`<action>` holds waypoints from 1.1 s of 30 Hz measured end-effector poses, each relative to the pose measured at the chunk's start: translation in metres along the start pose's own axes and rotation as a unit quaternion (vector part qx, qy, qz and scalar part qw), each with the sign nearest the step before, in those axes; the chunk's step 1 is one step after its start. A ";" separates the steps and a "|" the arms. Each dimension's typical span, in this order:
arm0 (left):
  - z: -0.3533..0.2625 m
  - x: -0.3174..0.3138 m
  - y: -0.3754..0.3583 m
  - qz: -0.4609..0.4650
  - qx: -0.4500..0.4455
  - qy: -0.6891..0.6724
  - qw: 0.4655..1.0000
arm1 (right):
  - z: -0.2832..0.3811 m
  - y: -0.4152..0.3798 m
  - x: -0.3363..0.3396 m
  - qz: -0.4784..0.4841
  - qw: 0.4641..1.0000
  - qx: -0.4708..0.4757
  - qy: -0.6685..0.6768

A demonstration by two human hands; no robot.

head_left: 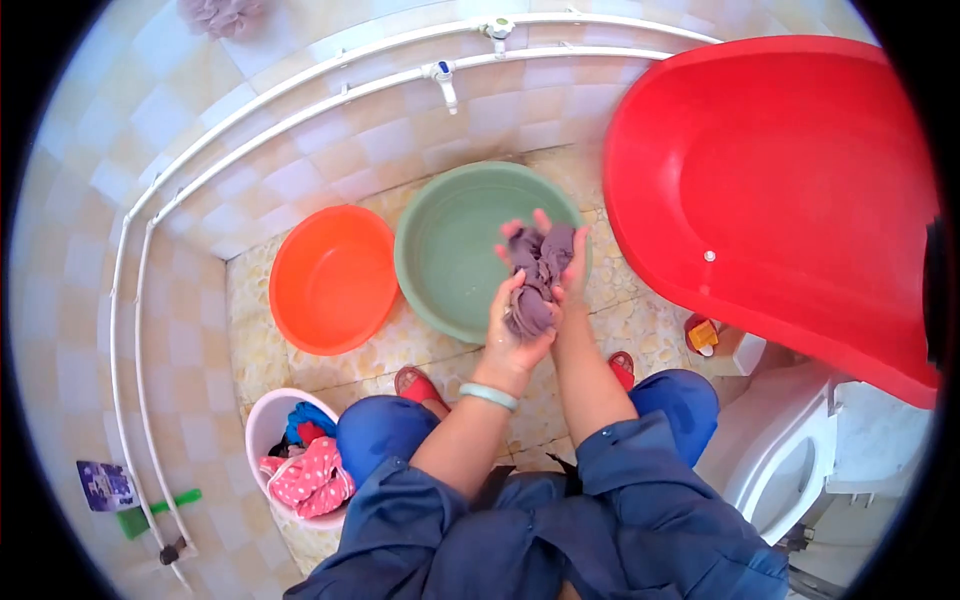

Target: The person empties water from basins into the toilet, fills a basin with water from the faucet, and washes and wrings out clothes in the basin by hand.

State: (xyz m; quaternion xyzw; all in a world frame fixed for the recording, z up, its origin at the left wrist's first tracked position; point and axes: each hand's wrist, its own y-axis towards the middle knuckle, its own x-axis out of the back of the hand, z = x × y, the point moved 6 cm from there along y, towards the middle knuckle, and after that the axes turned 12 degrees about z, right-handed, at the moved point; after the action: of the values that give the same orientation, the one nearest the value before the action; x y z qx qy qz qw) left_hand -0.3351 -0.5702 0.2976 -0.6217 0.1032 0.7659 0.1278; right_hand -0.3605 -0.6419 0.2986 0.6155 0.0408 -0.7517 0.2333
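Note:
A crumpled purple-grey cloth (540, 268) is bunched between both my hands, over the right part of a green basin (440, 250). My left hand (515, 325), with a pale bangle on the wrist, holds the lower part of the cloth. The fingers of my right hand (576, 275) are round the cloth's upper right side. Some fingertips show at the cloth's upper edge. An orange basin (335, 280) stands on the floor just left of the green one.
A pink tub (262, 425) with clothes stands at lower left. The large red bathtub (780, 180) fills the upper right, above a white toilet (790, 475). White pipes (300, 100) with a tap (445, 85) run along the tiled wall.

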 end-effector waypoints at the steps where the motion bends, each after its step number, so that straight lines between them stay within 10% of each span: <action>1: 0.004 -0.010 -0.001 0.033 0.015 -0.027 0.999 | 0.009 0.005 -0.006 -0.029 0.999 0.001 -0.019; 12: -0.025 -0.080 0.026 0.004 0.082 0.357 0.931 | 0.036 0.060 -0.063 0.088 0.920 -0.186 -0.333; 18: -0.034 -0.030 0.052 0.001 0.114 0.499 0.859 | 0.027 0.081 -0.052 0.017 0.699 -0.344 -0.627; 27: -0.088 -0.047 0.071 -0.147 -0.028 0.844 0.516 | -0.006 0.148 -0.013 0.068 0.411 -0.238 -0.877; 33: -0.092 -0.049 0.059 -0.215 -0.085 0.847 0.478 | -0.003 0.154 -0.007 0.033 0.393 -0.240 -0.887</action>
State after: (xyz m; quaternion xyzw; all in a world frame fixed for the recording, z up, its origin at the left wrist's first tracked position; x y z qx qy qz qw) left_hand -0.2596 -0.6584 0.3271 -0.9793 -0.0408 -0.1790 0.0855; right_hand -0.2955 -0.7750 0.3397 -0.4792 -0.0306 -0.8239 0.3010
